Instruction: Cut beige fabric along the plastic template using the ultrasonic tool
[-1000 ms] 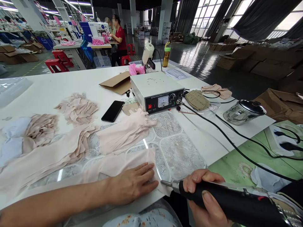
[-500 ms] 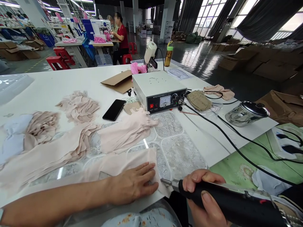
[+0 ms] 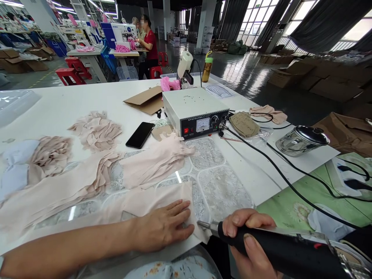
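Note:
My left hand (image 3: 162, 226) lies flat, fingers stretched out, pressing a pale pink fabric piece (image 3: 136, 203) onto a scratched clear cutting plate (image 3: 223, 190) at the table's near edge. My right hand (image 3: 247, 244) is wrapped round a black handheld cutter (image 3: 276, 252), whose metal tip (image 3: 202, 224) touches the fabric's right edge just beside my left fingertips. A black cable (image 3: 270, 166) runs from the cutter to a white control box (image 3: 194, 110) with a dial and knobs.
Stacks of pink fabric (image 3: 154, 161) and crumpled offcuts (image 3: 95, 130) lie to the left. A black phone (image 3: 140, 135), cardboard (image 3: 143, 100), a steel lidded pot (image 3: 300, 139) and a bottle (image 3: 207, 66) stand around the box. A person in red (image 3: 149, 44) sits at a sewing table far behind.
Both hands and the cutter stay almost where they were; only the view has shifted slightly.

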Motion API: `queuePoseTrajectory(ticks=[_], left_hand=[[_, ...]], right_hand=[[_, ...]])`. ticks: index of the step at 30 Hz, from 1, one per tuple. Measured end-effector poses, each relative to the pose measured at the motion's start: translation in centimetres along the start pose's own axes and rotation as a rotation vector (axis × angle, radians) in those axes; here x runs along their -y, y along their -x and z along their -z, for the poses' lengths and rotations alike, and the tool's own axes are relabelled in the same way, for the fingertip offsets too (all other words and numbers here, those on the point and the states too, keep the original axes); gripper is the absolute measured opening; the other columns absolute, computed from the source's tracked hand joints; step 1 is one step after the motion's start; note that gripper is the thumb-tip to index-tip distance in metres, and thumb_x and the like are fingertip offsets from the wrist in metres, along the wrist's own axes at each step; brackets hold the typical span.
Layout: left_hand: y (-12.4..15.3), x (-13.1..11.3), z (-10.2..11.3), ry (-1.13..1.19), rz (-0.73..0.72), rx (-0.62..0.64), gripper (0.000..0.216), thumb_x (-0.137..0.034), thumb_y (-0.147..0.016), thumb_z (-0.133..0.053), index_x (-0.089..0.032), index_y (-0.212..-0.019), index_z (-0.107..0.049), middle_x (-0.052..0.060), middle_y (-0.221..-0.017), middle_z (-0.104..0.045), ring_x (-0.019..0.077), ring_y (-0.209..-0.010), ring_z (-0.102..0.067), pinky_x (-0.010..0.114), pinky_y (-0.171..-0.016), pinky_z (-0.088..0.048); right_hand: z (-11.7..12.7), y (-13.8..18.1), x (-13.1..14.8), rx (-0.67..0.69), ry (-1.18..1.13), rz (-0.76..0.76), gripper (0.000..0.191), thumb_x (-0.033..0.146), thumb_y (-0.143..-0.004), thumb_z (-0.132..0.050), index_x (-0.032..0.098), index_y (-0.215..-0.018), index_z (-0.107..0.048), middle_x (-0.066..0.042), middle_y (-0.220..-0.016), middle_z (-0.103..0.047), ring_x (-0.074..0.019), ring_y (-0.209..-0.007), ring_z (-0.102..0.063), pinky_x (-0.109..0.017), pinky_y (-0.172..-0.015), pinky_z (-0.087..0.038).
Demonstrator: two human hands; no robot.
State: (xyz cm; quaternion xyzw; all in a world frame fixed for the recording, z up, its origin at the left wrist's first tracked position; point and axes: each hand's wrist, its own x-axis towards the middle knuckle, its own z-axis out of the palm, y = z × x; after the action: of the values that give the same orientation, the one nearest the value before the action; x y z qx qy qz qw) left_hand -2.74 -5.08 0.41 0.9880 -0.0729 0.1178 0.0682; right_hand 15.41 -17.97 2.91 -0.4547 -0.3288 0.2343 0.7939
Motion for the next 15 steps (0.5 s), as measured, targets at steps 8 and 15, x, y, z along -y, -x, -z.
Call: queuePoseTrajectory(ticks=[8, 15], left_hand=[[0.3, -0.02, -0.4, -0.021, 0.003, 0.003, 0.026, -0.016, -0.096, -0.052, -0.014, -0.122, -0.055, 0.017, -0.117, -0.064, 0.0326, -0.13, -0.052, 0.046, -0.109, -0.044], [0.47, 0.02, -0.47, -0.008, -0.002, 0.026, 0.028, -0.016, -0.095, -0.052, -0.013, -0.122, -0.056, 0.018, -0.12, -0.063, 0.0346, -0.13, -0.051, 0.046, -0.111, -0.042]], right_hand=[[-0.21, -0.19, -0.72, -0.016, -0.043, 0.001, 0.013, 0.029, -0.084, -0.063, 0.023, -0.086, -0.051, 0.003, -0.077, -0.051, -0.0102, -0.057, -0.054, -0.028, -0.053, -0.052], [-0.49, -0.35, -0.9, -0.009, -0.017, -0.016, 0.015, 0.029, -0.084, -0.064, 0.023, -0.085, -0.05, 0.003, -0.078, -0.051, -0.0104, -0.057, -0.055, -0.029, -0.053, -0.053]])
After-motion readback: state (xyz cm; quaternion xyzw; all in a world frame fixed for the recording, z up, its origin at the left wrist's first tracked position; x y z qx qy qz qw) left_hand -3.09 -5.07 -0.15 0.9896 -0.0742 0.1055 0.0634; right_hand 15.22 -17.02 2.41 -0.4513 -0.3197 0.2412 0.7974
